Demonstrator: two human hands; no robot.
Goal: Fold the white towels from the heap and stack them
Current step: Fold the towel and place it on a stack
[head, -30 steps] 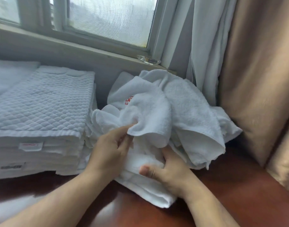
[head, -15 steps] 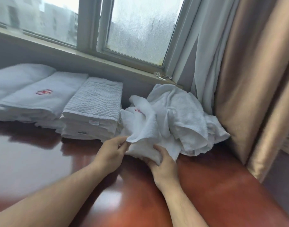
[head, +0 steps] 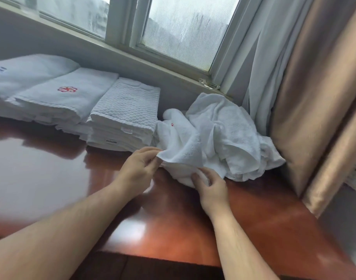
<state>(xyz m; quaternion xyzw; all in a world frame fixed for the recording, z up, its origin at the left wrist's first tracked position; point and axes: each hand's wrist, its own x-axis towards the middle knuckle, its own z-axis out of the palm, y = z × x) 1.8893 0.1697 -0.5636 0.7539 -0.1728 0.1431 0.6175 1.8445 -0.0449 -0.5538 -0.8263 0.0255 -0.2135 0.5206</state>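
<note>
A heap of crumpled white towels [head: 223, 134] lies on the dark red table [head: 52, 178] against the wall under the window. My left hand [head: 138, 168] pinches the front edge of one towel of the heap [head: 181, 150], which shows a small red mark. My right hand [head: 211, 184] grips the lower fold of that same towel near the table top. Left of the heap stands a stack of folded quilted white towels [head: 124, 114]. Further left lies a folded towel with a red emblem [head: 66, 96], and another folded white pile [head: 21, 75] beyond it.
A beige curtain [head: 314, 98] and a white sheer curtain [head: 261, 63] hang at the right, close behind the heap. The window sill [head: 132, 57] runs along the back. The table's front edge [head: 173, 259] is near me.
The view has pulled back and up, bringing more folded piles at the left into sight. Both hands have kept their hold on the towel and drawn its front edge slightly toward me.
</note>
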